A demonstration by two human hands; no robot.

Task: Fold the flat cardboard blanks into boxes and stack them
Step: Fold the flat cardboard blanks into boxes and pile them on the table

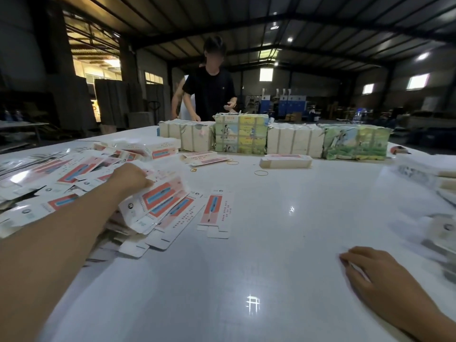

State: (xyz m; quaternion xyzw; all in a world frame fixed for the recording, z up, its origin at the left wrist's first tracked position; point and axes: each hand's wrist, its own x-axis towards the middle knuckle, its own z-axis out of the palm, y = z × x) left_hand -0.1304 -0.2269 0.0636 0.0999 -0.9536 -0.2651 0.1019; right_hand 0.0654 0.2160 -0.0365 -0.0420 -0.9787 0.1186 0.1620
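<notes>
Left hand [132, 180] reaching into heap of flat blanks [74, 178] at bench [246, 280] left, fingers curling round and lifting a tilted blank [158, 198]. Right hand [370, 270] lying flat, fingers relaxed, on bare bench. Folded boxes [285, 161] sitting near bundled stacks [240, 133] at far edge.

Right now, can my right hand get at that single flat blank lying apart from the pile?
Probably yes: the right hand rests on the table, and only bare surface lies between it and the lone blank.
</notes>
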